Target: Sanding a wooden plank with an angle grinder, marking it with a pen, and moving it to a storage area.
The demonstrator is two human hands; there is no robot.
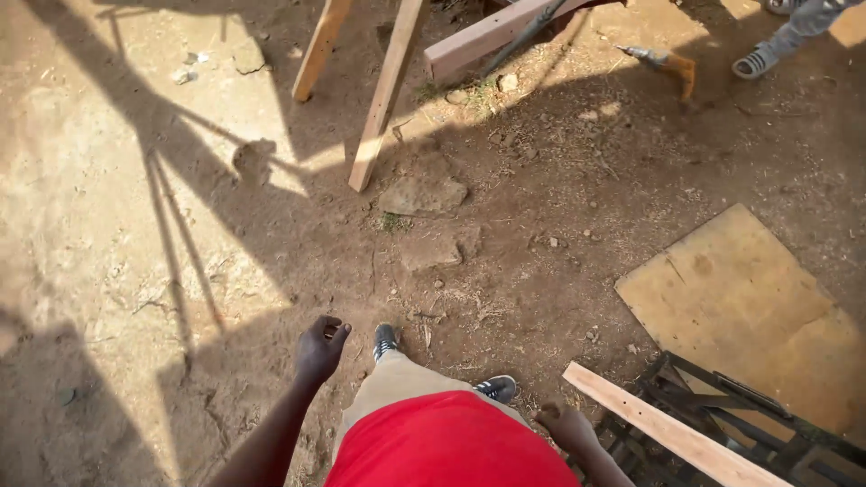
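I look straight down at bare dirt ground past my red shirt and tan trousers. My left hand (319,346) hangs beside my left leg with the fingers loosely curled and nothing in it. My right hand (566,424) hangs low by my right hip, fingers curled, holding nothing; it is close to the near end of a pale wooden plank (667,426) that lies on a dark metal frame (767,406). My two dark shoes (385,340) stand on the dirt.
A flat plywood sheet (749,307) lies on the ground at the right. Wooden legs (383,95) and a beam (487,36) stand ahead, with flat stones (422,194) below. An orange-handled power tool (663,60) lies far right, near another person's sandalled foot (756,61).
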